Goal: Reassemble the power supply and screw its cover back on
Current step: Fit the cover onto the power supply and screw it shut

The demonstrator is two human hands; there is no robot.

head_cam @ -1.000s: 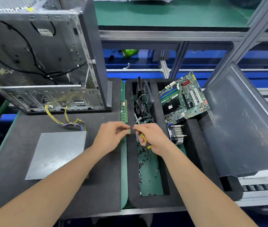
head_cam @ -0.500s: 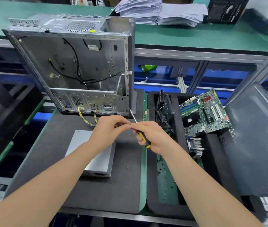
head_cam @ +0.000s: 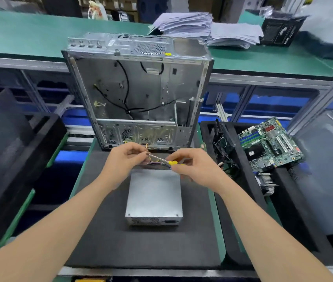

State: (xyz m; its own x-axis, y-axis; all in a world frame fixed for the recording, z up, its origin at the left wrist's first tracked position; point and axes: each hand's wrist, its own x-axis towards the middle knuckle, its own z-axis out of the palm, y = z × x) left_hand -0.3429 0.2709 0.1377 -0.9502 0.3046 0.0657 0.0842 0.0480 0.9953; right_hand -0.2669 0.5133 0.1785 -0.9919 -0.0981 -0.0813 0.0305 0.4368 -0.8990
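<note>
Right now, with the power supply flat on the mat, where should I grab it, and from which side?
The power supply lies flat on the mat; wires leave its far end, and the vent and socket fill the near face. So grip the two long sides, probably from above, at the near half.

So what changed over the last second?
The left hand and right hand moved left, from the edge of the parts tray to above the far end of the power supply. Unchanged: the right grips the screwdriver, the left pinches at its tip; the supply lies on the mat, with the case behind.
</note>
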